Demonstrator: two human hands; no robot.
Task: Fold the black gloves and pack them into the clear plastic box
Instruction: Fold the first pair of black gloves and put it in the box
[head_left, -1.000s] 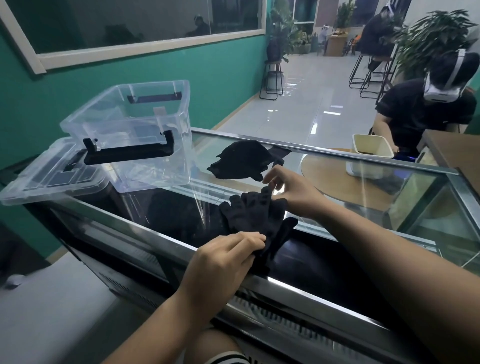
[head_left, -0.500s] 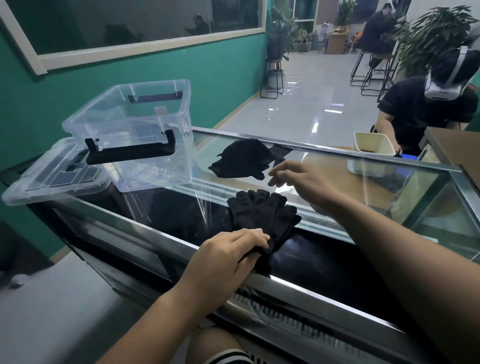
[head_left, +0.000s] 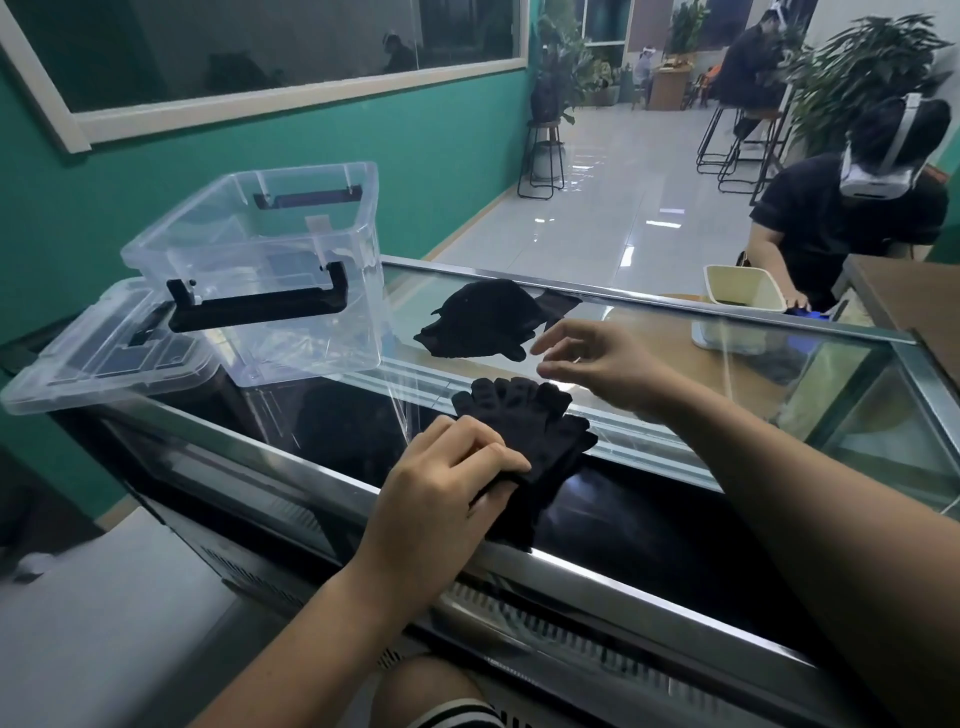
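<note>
Black gloves on the glass counter — box empty.
Left hand (head_left: 447, 467) pins the near glove (head_left: 524, 421); right hand (head_left: 597, 364) hovers open above it, holding nothing — clear plastic box (head_left: 270, 270) stands left.

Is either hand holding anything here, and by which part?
The left hand presses the near gloves at their cuff end against the glass. The right hand hovers open, holding nothing.

Shop-like room: glass display counter (head_left: 649, 332), bar stools (head_left: 727, 140).
</note>
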